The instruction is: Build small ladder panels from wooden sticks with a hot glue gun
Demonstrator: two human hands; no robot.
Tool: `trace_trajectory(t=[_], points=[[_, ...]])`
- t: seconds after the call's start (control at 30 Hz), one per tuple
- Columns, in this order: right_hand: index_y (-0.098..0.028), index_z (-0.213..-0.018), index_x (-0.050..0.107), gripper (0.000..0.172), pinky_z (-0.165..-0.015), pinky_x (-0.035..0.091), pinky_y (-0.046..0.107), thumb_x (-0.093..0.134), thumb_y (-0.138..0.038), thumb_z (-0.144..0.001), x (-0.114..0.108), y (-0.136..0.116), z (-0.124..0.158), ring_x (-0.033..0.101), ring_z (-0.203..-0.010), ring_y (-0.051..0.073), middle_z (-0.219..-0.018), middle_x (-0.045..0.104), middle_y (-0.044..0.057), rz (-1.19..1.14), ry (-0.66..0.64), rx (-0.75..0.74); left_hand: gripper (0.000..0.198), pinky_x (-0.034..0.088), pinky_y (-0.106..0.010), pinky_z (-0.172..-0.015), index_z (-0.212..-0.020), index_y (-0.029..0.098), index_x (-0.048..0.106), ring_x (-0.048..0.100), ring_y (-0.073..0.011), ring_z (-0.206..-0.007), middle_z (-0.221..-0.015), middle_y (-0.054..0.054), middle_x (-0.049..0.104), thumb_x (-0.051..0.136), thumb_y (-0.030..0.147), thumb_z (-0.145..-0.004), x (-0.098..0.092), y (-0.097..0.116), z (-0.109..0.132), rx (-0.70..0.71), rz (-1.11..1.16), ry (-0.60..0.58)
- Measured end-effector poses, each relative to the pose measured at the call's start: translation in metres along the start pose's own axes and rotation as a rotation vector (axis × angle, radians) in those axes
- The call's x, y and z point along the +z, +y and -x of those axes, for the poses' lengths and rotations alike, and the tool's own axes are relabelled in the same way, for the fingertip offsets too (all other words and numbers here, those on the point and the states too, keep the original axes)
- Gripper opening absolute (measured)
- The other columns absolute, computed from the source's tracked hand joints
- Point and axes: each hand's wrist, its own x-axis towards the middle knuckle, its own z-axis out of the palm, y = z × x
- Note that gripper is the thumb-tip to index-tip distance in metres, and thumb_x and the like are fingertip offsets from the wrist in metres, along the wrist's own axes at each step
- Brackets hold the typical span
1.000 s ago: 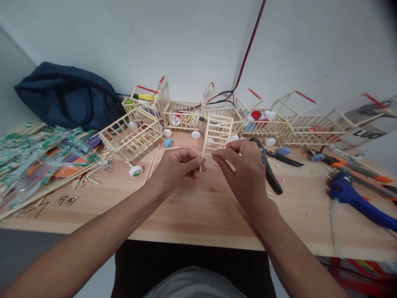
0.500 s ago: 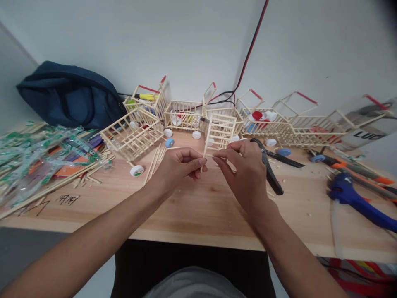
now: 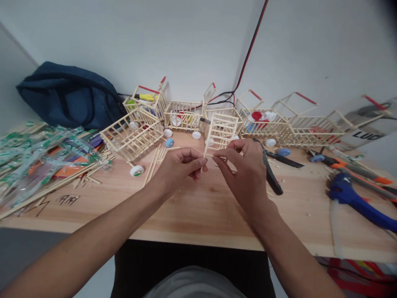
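Between thumb and fingers, my left hand [image 3: 189,162] pinches the near end of a ladder-like frame of thin wooden sticks [image 3: 221,125]. Its far end leans up in front of the mini shopping carts. My right hand [image 3: 246,163] is closed just to the right, thumb and forefinger pinched on what looks like a short wooden stick [image 3: 211,156]. That stick reaches the frame's near end; whether the two are joined I cannot tell. Behind the right hand lies a black-handled cutting tool [image 3: 273,182], partly hidden by it.
Several stick carts with bottle-cap wheels, such as one cart [image 3: 133,136], line the back. Wrapped sticks [image 3: 46,153] and a blue bag [image 3: 71,97] are at left. A blue glue gun [image 3: 353,198] and orange-grey pliers [image 3: 350,169] lie right. Loose sticks [image 3: 153,161] lie beside my left hand.
The far end of the stick frame has swung slightly to the right, so its rungs show a little more tilted. Both hands stay almost in place, still pinching.
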Motion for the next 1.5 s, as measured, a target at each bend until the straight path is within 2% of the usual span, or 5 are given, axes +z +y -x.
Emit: trace_trajectory(t=[0.37,0.87,1.07,1.27,1.5], points=[[-0.020,-0.084,0.069,0.008,-0.078,0.043,0.037,0.063,-0.023,-0.088,-0.002,-0.003,-0.001,0.051,-0.089,0.020,-0.099,0.058,0.008,0.000,0.085,-0.031,0.021,0.044,-0.020,-0.052,-0.073,0.013,0.063,0.053,-0.0063,-0.051,-0.068,0.000,0.066,0.075,0.031,-0.075,0.002,0.001,0.000,0.017,0.060,-0.001],[-0.021,-0.080,0.066,0.008,-0.090,0.043,0.042,0.064,-0.022,-0.088,-0.001,-0.002,0.000,0.055,-0.103,0.024,-0.109,0.061,0.009,0.030,0.109,-0.049,0.022,0.036,-0.020,-0.052,-0.069,0.013,0.064,0.048,-0.0056,-0.052,-0.065,0.001,0.063,0.073,0.031,-0.077,0.001,-0.003,-0.001,0.072,0.004,-0.008],[-0.021,-0.081,0.066,0.007,-0.095,0.040,0.046,0.064,-0.023,-0.087,-0.001,-0.002,0.000,0.053,-0.111,0.027,-0.117,0.062,0.009,0.030,0.117,-0.049,0.027,0.033,-0.020,-0.050,-0.069,0.013,0.062,0.047,-0.0047,-0.050,-0.065,0.001,0.063,0.078,0.035,-0.071,0.001,-0.002,-0.003,-0.022,0.077,-0.008],[-0.021,-0.084,0.067,0.004,-0.097,0.040,0.046,0.065,-0.022,-0.087,0.000,-0.002,0.000,0.052,-0.114,0.028,-0.119,0.062,0.010,0.025,0.123,-0.051,0.034,0.032,-0.019,-0.050,-0.092,0.015,0.067,0.047,-0.0044,-0.050,-0.066,0.002,0.064,0.083,0.032,-0.067,-0.002,-0.010,-0.006,-0.093,0.277,-0.077],[-0.021,-0.083,0.066,0.007,-0.094,0.039,0.045,0.063,-0.024,-0.089,0.000,-0.001,0.000,0.054,-0.113,0.027,-0.118,0.063,0.009,0.021,0.106,-0.040,0.025,0.035,-0.021,-0.056,-0.080,0.013,0.069,0.050,-0.0054,-0.056,-0.067,0.001,0.063,0.083,0.031,-0.068,0.000,-0.010,-0.004,-0.096,0.312,-0.083]])
